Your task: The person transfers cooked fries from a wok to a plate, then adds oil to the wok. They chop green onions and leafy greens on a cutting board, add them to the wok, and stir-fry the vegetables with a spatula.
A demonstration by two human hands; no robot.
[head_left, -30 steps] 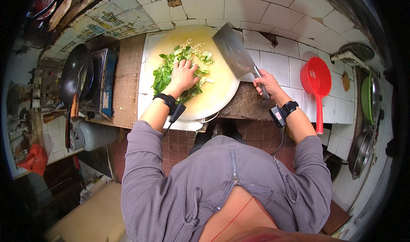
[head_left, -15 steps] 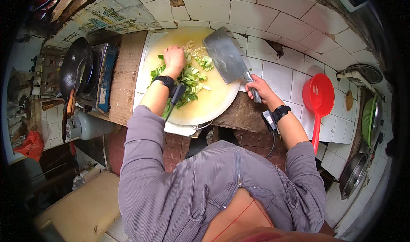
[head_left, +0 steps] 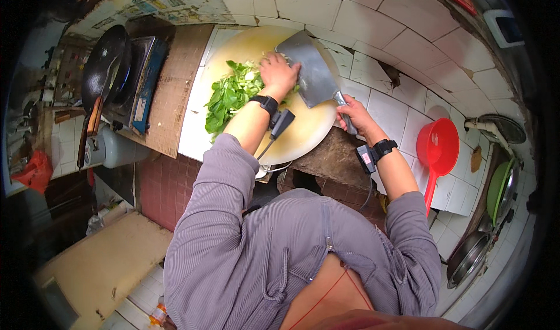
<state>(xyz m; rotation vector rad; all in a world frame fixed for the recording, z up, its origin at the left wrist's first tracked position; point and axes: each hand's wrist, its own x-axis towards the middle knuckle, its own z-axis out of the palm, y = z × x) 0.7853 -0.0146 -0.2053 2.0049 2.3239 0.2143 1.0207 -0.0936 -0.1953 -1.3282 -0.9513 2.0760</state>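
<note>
Leafy greens (head_left: 227,99) on round board (head_left: 300,137)

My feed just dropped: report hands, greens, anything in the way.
Right hand gripping cleaver. Left hand over greens, grip unclear. Greens loose on round board. Possible snag: left hand close beside cleaver.

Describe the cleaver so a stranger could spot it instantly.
Find the big round yellowish board on the white-tiled counter. At its right side, the right hand holds the cleaver. Broad, grey and metal, it stands apart from the leafy greens nearby.
</note>
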